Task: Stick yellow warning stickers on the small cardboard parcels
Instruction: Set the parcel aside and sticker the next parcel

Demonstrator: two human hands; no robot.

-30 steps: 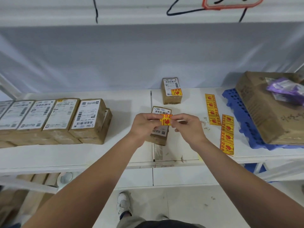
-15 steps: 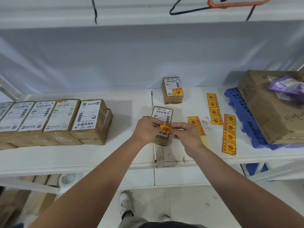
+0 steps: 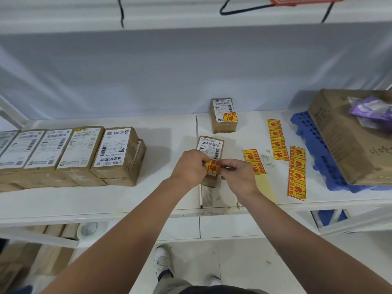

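**Inspector:** State of hands?

**Me:** My left hand [image 3: 191,166] and right hand [image 3: 237,175] are together. Both pinch 1 yellow sticker [image 3: 213,167] over the near end of the centre parcel [image 3: 211,145], which lies on the bench [image 3: 161,194].

**Inspector:** Progress?

**Me:** 1 finished parcel [image 3: 223,115] sits just behind, sticker on. The row of parcels [image 3: 114,153] at my left, at least 5, shows no warning sticker I can see. The sticker strips [image 3: 297,172] lie at my right. I judge it early, with most left.
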